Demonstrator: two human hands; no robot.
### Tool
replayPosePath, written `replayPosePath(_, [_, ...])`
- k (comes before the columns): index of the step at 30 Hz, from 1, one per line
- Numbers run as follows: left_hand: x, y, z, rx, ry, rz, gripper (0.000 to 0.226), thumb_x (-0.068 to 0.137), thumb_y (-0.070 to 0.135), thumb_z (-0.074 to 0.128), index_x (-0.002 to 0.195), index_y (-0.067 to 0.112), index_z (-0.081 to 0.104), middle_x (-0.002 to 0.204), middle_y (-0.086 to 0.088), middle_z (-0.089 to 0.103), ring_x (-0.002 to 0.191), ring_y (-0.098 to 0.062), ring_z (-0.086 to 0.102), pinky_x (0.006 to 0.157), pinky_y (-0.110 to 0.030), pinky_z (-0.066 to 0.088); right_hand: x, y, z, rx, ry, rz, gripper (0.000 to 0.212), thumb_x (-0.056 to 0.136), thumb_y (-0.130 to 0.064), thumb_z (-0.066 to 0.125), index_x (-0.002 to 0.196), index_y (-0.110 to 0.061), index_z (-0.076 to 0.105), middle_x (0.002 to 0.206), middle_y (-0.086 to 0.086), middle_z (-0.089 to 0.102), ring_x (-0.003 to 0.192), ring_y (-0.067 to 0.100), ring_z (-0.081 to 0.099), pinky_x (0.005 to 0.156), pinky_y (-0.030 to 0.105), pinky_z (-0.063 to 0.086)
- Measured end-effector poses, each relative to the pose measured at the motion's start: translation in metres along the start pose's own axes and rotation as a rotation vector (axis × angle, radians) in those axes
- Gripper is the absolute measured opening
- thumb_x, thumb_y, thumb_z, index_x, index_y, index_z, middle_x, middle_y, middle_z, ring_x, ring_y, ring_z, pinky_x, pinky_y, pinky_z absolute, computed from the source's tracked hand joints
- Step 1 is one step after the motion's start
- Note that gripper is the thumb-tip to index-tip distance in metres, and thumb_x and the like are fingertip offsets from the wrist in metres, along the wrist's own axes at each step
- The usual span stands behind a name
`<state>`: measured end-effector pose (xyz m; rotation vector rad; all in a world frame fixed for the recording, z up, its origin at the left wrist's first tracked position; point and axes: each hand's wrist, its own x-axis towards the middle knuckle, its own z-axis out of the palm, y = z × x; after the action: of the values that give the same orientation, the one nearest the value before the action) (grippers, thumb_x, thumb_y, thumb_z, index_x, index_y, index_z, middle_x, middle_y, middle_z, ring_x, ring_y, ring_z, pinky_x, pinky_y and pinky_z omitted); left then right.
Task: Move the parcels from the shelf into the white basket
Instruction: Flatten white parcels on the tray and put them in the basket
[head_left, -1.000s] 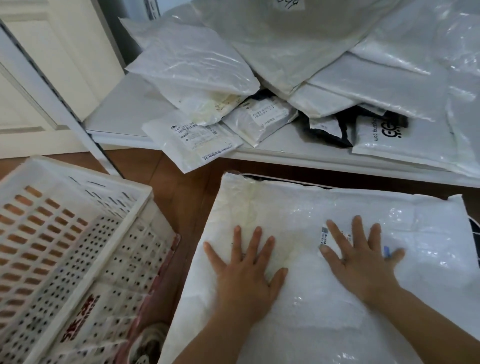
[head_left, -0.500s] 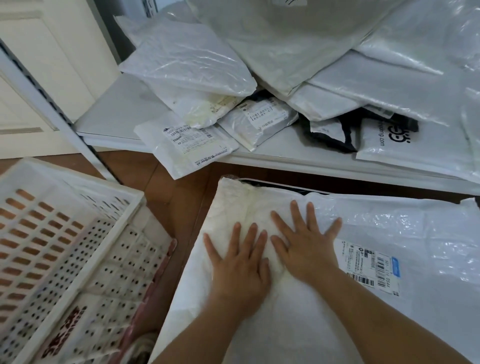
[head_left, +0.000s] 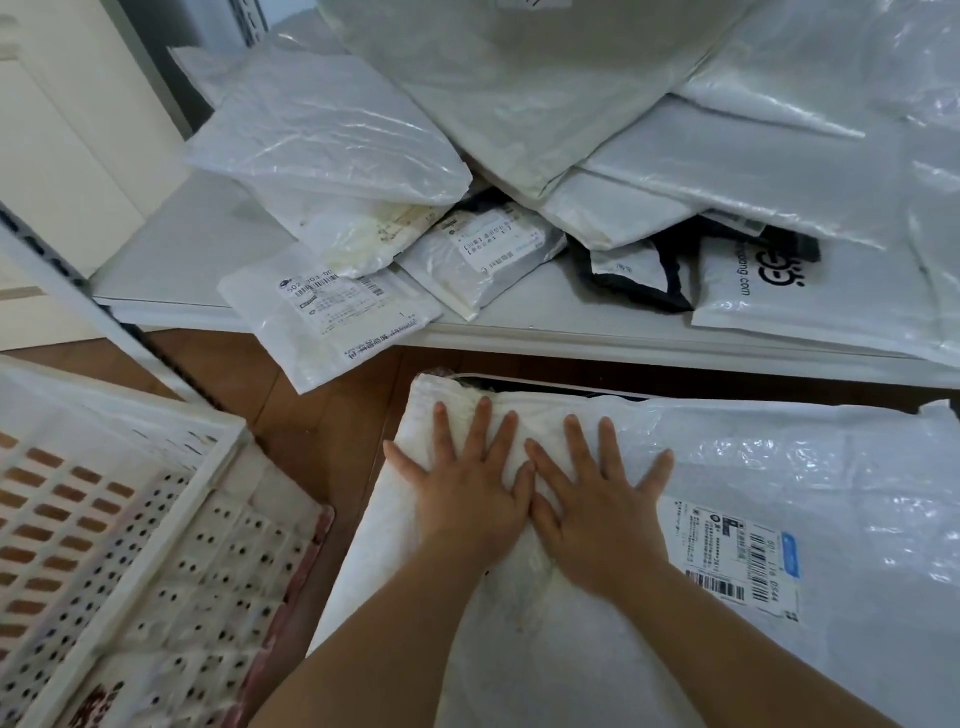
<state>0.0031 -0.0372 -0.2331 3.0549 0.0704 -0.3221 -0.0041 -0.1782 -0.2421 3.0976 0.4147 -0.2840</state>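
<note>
We see a white basket (head_left: 171, 525) patterned with rows of slots and small round holes, red print low on its wall. The big parcel (head_left: 675, 545) is white with a barcoded label (head_left: 737, 558) bearing a blue strip. The shelf (head_left: 171, 260) is pale grey, the floor (head_left: 332, 415) brown wood. One bag (head_left: 631, 270) is edged in black.
</note>
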Motion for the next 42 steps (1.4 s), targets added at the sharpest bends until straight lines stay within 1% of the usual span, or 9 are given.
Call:
replayPosePath(2, [-0.003,-0.001,0.001,0.018,0.009,0.000,0.061,0.091,0.064,0.002,0.146,0.046,-0.017,0.158,0.016,-0.021,0.144,-0.028,-0.025,0.099,-0.075,-0.010,-0.001,0.002,0.000,0.023,0.004,0.001,0.064,0.089,-0.065,0.007,0.148,-0.042,0.015,0.160,0.002,0.010,0.147,0.035,0.004,0.100,0.078,0.000])
replayPosePath(4, [-0.003,-0.001,0.003,0.023,0.014,-0.010,0.062,0.091,0.065,0.002,0.146,0.046,-0.017,0.158,0.016,-0.020,0.144,-0.027,-0.025,0.100,-0.075,-0.009,-0.002,0.010,-0.006,0.048,0.037,0.014,0.070,0.087,-0.071,0.007,0.148,-0.042,0.025,0.160,-0.003,0.016,0.148,0.028,0.011,0.104,0.071,0.002])
replayPosePath(7, [-0.002,-0.004,0.003,0.043,0.029,-0.019,0.063,0.089,0.067,-0.001,0.146,0.047,-0.017,0.158,0.018,-0.019,0.145,-0.026,-0.023,0.101,-0.075,-0.009,-0.002,0.043,-0.009,0.081,-0.001,0.058,0.084,0.076,-0.078,-0.011,0.151,-0.043,0.004,0.161,-0.010,-0.008,0.148,0.015,-0.012,0.114,0.058,-0.005])
replayPosePath(12, [0.000,-0.001,0.008,0.070,0.038,-0.030,0.062,0.087,0.067,-0.006,0.145,0.049,-0.020,0.157,0.018,-0.020,0.146,-0.025,-0.021,0.102,-0.075,-0.007,-0.034,0.137,-0.010,0.140,-0.118,0.383,0.079,0.073,-0.082,-0.006,0.146,-0.052,-0.012,0.155,-0.015,-0.026,0.141,0.018,-0.032,0.108,0.069,-0.013])
replayPosePath(24, [0.002,0.005,0.010,0.075,0.045,-0.027,0.063,0.086,0.069,-0.004,0.146,0.050,-0.014,0.158,0.018,-0.016,0.146,-0.024,-0.020,0.103,-0.075,-0.005,-0.053,0.168,-0.001,0.198,-0.016,0.615,0.075,0.081,-0.083,0.005,0.148,-0.050,-0.002,0.161,-0.008,-0.014,0.145,0.021,-0.024,0.100,0.075,-0.013])
replayPosePath(29, [0.003,0.006,0.008,0.092,0.030,-0.034,0.064,0.087,0.069,-0.003,0.146,0.049,-0.015,0.158,0.019,-0.016,0.146,-0.025,-0.021,0.103,-0.076,-0.005,-0.066,0.163,0.006,0.211,0.146,0.678,0.076,0.088,-0.074,0.011,0.151,-0.034,0.023,0.162,0.000,0.008,0.149,0.019,-0.005,0.109,0.069,-0.003])
replayPosePath(34, [0.000,0.006,0.000,0.172,0.021,-0.017,0.065,0.086,0.068,-0.007,0.148,0.047,-0.011,0.160,0.013,-0.011,0.146,-0.031,-0.019,0.103,-0.076,-0.008,-0.101,0.150,-0.004,0.194,-0.117,0.572,0.103,0.063,-0.093,0.000,0.151,-0.039,-0.009,0.159,0.002,-0.021,0.144,0.022,-0.027,0.104,0.071,-0.013])
replayPosePath(38, [-0.020,0.022,-0.011,0.298,0.048,-0.003,0.064,0.091,0.060,-0.008,0.152,0.040,0.000,0.161,0.005,-0.011,0.145,-0.032,-0.021,0.102,-0.075,-0.012,-0.126,0.129,-0.014,0.238,-0.231,0.504,0.119,0.045,-0.102,0.004,0.146,-0.044,-0.022,0.155,0.002,-0.033,0.139,0.026,-0.036,0.098,0.076,-0.013])
replayPosePath(42, [-0.062,0.055,-0.016,-0.005,-0.066,-0.062,0.061,0.093,0.062,-0.001,0.151,0.043,-0.002,0.161,0.007,-0.013,0.146,-0.030,-0.019,0.103,-0.075,-0.006,-0.142,0.099,-0.020,0.300,-0.252,0.491,0.124,0.036,-0.103,0.010,0.143,-0.049,-0.022,0.153,0.001,-0.036,0.138,0.028,-0.038,0.098,0.078,-0.010])
